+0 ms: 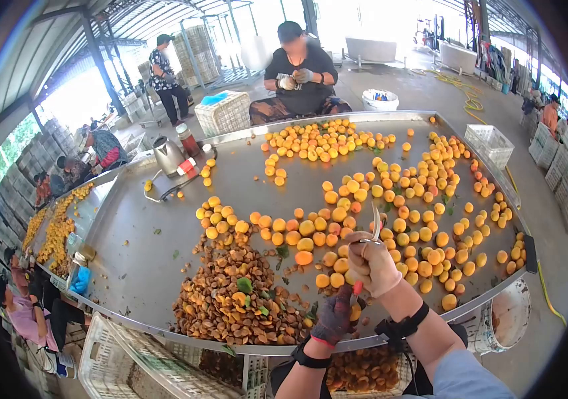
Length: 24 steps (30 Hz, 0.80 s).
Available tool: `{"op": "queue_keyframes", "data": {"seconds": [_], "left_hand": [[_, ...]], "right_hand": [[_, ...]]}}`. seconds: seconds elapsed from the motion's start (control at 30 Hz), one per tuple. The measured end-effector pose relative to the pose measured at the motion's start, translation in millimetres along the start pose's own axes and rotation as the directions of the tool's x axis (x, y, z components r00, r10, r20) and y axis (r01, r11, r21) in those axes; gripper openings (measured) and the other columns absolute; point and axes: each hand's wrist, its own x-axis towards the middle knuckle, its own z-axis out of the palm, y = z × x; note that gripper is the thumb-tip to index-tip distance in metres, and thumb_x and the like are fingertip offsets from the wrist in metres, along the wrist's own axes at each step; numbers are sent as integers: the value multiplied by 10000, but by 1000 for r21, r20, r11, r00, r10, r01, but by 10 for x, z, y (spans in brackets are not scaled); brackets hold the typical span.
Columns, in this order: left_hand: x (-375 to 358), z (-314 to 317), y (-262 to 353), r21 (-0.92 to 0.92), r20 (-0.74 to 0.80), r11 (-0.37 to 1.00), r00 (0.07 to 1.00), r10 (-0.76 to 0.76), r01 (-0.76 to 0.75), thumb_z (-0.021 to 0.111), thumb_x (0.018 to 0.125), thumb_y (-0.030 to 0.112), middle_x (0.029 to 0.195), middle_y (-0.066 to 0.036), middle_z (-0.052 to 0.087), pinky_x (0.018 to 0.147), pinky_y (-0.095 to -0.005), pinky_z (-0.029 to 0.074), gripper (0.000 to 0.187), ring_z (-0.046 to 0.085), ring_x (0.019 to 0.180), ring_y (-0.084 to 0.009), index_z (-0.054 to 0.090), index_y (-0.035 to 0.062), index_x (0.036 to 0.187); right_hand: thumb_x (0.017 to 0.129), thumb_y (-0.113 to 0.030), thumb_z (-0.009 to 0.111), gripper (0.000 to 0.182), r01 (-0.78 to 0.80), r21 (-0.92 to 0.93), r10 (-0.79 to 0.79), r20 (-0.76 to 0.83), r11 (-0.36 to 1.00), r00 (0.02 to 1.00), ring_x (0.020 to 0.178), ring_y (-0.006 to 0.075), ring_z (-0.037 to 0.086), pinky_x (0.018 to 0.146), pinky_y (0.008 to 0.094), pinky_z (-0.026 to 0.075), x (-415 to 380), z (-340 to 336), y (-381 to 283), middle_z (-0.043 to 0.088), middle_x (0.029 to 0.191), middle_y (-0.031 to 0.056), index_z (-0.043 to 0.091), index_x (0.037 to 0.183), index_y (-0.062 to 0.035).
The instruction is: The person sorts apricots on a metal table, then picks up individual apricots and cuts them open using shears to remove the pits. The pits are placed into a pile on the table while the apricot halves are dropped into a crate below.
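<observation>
My left hand [334, 316], in a dark glove, is closed low over the table's near edge. An orange-yellow apricot [355, 311] shows against its fingers, partly covered. Just above and to the right, my right hand [371, 266] wears a pale glove. Its fingers wrap round a tool with a curved metal blade [375, 225] pointing up. A red piece, seemingly the tool's handle [357, 287], shows between the two hands. Whole apricots [430, 256] spread across the metal table to the right. Left of my hands lies a heap of brown pits [230, 299] with some leaves.
The metal table [131, 233] has a raised rim. A kettle [168, 156] and a jar [189, 141] stand far left. A person [300, 73] sits opposite. Crates [144, 362] stand below the near edge, one holding brown pieces [363, 369]. A white bucket [510, 316] is at right.
</observation>
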Motion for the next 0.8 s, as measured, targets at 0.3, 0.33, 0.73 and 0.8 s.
{"op": "queue_keyframes", "data": {"seconds": [0.3,0.33,0.73,0.8], "left_hand": [[-109,80,128,-279,66,960,998,-6,24,412,917,596,635,-32,586,444,-299,485,572,590,504,-176,609,60,953],[-22,5,16,-376,152,925,988,-1,59,456,896,588,684,-29,593,439,-299,472,534,584,524,-176,601,78,952],[232,2,-5,-355,-302,896,940,160,-267,463,929,486,796,-13,584,566,-320,485,425,580,716,-171,638,103,987],[319,4,-91,-280,-339,896,909,243,-344,466,927,493,805,-7,589,605,-300,491,453,580,747,-161,649,88,1010]], "right_hand": [[931,-64,408,162,-57,305,56,12,951,998,380,46,263,307,189,202,99,-230,66,346,585,-28,534,1004,-134],[933,-67,410,155,-82,372,43,111,924,993,378,47,267,307,186,210,120,-239,58,348,584,-29,535,999,-131],[802,-105,616,268,84,-879,-36,77,470,996,695,179,641,607,277,507,-479,-59,80,656,895,65,628,1068,-72],[781,-110,648,276,96,-944,-12,97,315,995,579,145,618,513,275,497,-511,-119,206,631,794,71,634,1053,-70]]}}
